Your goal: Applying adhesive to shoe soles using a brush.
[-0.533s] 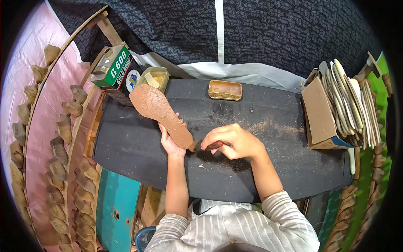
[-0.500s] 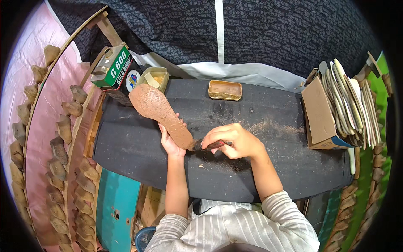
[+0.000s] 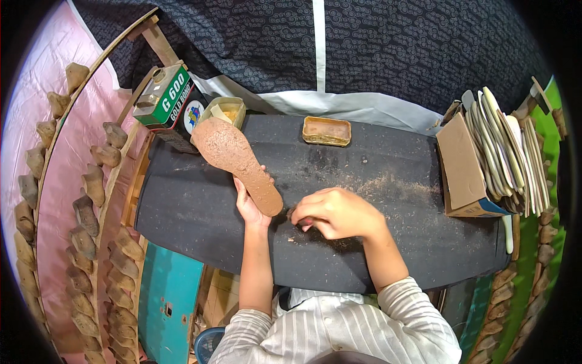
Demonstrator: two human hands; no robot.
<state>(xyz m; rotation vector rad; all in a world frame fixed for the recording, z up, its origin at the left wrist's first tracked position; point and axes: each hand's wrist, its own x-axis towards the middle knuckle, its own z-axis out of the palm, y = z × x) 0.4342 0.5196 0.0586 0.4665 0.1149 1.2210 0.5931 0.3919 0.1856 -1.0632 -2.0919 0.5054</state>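
Note:
A brown shoe sole (image 3: 228,149) with a rough, pitted face turned up is held by my left hand (image 3: 250,209). That hand wraps its narrow heel end from below, with fingertips along the right edge. The wide toe end points up and left, above the table and in front of the tin. My right hand (image 3: 341,213) is closed on a small dark brush (image 3: 293,215), just right of the heel end and apart from it. Most of the brush is hidden by my fingers and blurred.
On the dark-covered table (image 3: 388,255) stand a shallow amber tray (image 3: 327,141), a yellowish tub (image 3: 239,115) and a green-and-black tin (image 3: 176,106). A cardboard box (image 3: 462,164) of pale flat pieces sits right. Racks of wooden shoe lasts (image 3: 85,215) flank the table; crumbs lie on the cloth.
The brush has come off the sole's heel end, and my right hand has turned slightly. My left hand has shifted the sole a little to the right.

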